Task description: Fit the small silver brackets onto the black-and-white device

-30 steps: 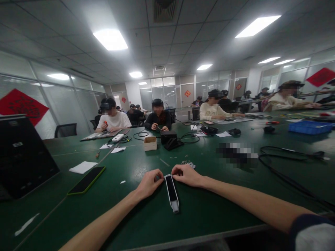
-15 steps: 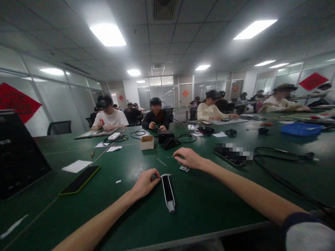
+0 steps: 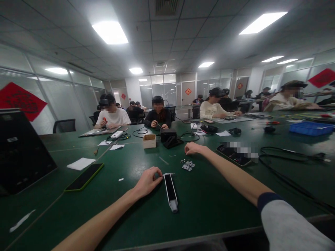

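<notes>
A long narrow device with a white frame and dark inside lies on the green table, its light grey end toward me. At its far left corner, my left hand has thumb and fingers closed in a pinch; what is between them is hidden. Across the device's far end sits a thin silvery piece. My right hand is beyond a small heap of silvery metal parts, fingers pinched and pointing down at the table. Something tiny shows at its fingertips, too small to name.
A phone with a green edge lies left, near white paper. A small cardboard box stands ahead. Right are another phone, black cables and a blue tray. Several people work across the table.
My right hand has moved right and slightly away, off the metal parts, which now show more fully. The left hand keeps its pinch at the device's far end. The view has shifted slightly.
</notes>
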The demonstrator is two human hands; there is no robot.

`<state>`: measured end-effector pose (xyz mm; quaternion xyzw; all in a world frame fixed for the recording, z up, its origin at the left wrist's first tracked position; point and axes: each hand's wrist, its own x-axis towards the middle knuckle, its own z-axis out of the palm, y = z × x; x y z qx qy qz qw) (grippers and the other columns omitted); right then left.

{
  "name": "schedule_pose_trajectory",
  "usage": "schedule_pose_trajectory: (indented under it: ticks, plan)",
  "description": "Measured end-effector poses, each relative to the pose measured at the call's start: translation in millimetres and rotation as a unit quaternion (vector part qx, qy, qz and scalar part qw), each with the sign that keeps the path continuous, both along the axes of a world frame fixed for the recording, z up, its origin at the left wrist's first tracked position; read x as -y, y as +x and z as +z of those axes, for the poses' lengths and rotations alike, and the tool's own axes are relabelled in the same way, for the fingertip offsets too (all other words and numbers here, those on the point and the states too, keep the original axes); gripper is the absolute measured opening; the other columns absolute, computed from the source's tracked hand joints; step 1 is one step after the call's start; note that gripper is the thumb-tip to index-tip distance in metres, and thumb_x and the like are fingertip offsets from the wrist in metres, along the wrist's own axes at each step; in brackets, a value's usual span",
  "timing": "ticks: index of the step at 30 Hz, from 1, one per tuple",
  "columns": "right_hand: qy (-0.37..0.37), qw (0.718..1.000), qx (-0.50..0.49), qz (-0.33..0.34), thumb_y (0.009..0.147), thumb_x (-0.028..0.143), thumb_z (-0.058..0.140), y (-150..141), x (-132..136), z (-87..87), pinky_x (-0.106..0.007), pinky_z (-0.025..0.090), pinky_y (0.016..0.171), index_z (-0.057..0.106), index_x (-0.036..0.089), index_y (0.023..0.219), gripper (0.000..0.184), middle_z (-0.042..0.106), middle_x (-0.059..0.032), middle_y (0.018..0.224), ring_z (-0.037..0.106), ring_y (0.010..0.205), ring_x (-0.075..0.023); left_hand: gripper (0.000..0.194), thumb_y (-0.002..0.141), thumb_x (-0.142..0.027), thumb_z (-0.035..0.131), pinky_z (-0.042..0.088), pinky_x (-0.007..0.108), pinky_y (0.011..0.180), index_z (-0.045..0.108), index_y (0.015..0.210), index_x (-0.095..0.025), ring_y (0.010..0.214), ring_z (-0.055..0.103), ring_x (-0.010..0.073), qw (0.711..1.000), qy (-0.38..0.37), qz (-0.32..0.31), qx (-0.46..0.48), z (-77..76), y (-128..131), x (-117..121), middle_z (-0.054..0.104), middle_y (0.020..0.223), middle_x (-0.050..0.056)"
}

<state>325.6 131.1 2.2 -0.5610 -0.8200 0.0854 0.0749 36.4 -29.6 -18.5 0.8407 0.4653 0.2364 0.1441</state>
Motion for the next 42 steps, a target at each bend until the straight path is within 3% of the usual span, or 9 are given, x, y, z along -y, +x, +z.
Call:
schedule_pose_trajectory:
  ticks: [4,7,14,18,22,26,42]
  plan:
    - [-0.065,0.997,0.045,-0.004,0.069,0.018,0.068,-5.4,-6.3,5.1,-0.02,0.046,0.057,0.072,0.014,0.074,0.007,0.07,-0.0057,0.069,0.064,0.063,-0.0142,0.014,0.083,-0.027,0.056,0.045,0.026,0.064,0.062,0.09,-0.017,0.07,0.055,0.0144,1.0,-0.004,0.0,0.008,-0.9,-1.6,-0.6,0.061,0.09,0.003]
    - [-0.075,0.994,0.075,-0.014,0.068,0.019,0.069,-10.9,-7.3,9.6,-0.023,0.047,0.058,0.071,0.012,0.069,0.007,0.069,-0.008,0.066,0.064,0.062,-0.0168,0.014,0.083,-0.028,0.056,0.045,0.025,0.064,0.062,0.09,-0.018,0.072,0.056,0.0143,1.0,-0.009,-0.005,0.012,-3.0,-3.5,-1.9,0.062,0.091,0.002]
    - [0.036,0.996,0.076,-0.025,0.075,0.017,0.06,-30.8,21.7,14.3,-0.033,0.047,0.073,0.07,0.008,0.086,0.018,0.067,-0.0222,0.096,0.064,0.09,-0.0305,0.01,0.082,-0.023,0.056,0.043,0.025,0.063,0.062,0.087,-0.017,0.067,0.055,0.0138,1.0,0.004,0.001,0.002,-4.9,-1.9,-2.7,0.061,0.083,0.002]
    - [0.077,0.996,0.029,0.038,0.08,0.019,0.054,-45.9,62.1,9.9,-0.027,0.044,0.075,0.069,0.015,0.09,0.018,0.069,-0.0113,0.092,0.064,0.087,-0.023,0.011,0.082,-0.025,0.055,0.044,0.026,0.063,0.062,0.087,-0.018,0.068,0.055,0.0146,1.0,-0.01,0.005,0.001,-2.3,0.2,-2.0,0.063,0.083,0.002]
    - [0.077,0.976,-0.129,0.159,0.078,0.017,0.056,-56.1,106.1,-5.2,-0.023,0.044,0.063,0.068,0.016,0.082,0.013,0.068,-0.0037,0.078,0.062,0.069,-0.0147,0.013,0.082,-0.026,0.054,0.045,0.026,0.064,0.062,0.088,-0.018,0.071,0.057,0.0158,1.0,-0.012,0.005,-0.002,-0.5,1.0,-1.1,0.065,0.085,0.002]
    - [0.058,0.968,-0.193,0.149,0.08,0.019,0.055,-59.6,131.8,-15.5,-0.024,0.047,0.064,0.069,0.015,0.084,0.015,0.067,-0.0038,0.078,0.06,0.067,-0.014,0.014,0.082,-0.027,0.054,0.045,0.026,0.064,0.062,0.089,-0.018,0.072,0.057,0.0163,1.0,-0.009,0.006,-0.004,-0.9,0.4,-1.1,0.065,0.087,0.002]
    - [-0.009,0.949,-0.272,0.162,0.083,0.029,0.058,-50.9,136.8,-24.9,-0.025,0.048,0.064,0.064,0.017,0.091,0.016,0.065,-0.0024,0.085,0.058,0.072,-0.0136,0.01,0.083,-0.025,0.055,0.043,0.025,0.062,0.062,0.086,-0.018,0.069,0.056,0.0151,1.0,0.002,-0.003,0.002,-3.2,-0.4,-3.7,0.064,0.083,0.001]
